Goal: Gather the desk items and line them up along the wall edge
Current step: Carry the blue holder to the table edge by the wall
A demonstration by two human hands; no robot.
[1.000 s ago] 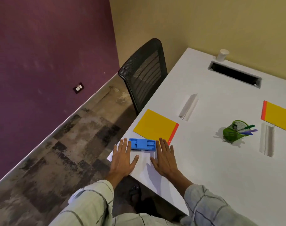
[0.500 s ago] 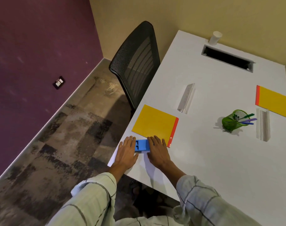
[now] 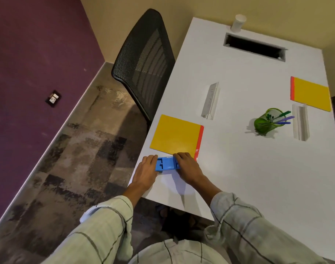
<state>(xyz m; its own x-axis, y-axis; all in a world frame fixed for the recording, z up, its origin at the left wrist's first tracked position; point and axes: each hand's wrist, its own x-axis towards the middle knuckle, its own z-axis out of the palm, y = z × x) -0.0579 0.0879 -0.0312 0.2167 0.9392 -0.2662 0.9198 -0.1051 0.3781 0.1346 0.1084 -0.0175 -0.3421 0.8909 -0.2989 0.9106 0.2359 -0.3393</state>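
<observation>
Since 1 s ago: L hand (image 3: 146, 171) & R hand (image 3: 185, 166) closed in, gripped blue tray (image 3: 167, 164) ends, prob. lifted slightly, at desk (image 3: 239, 168) near-left corner, touching yellow pad (image 3: 175, 138). Bare surface to right.

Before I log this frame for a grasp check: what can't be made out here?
- Blue tray ends: head view, covered by left hand and right hand.
- Fingertips: curled out of sight over the tray.
- White strip markings: too small to read.
- Green pen cup contents: partly hidden by mesh.
</observation>
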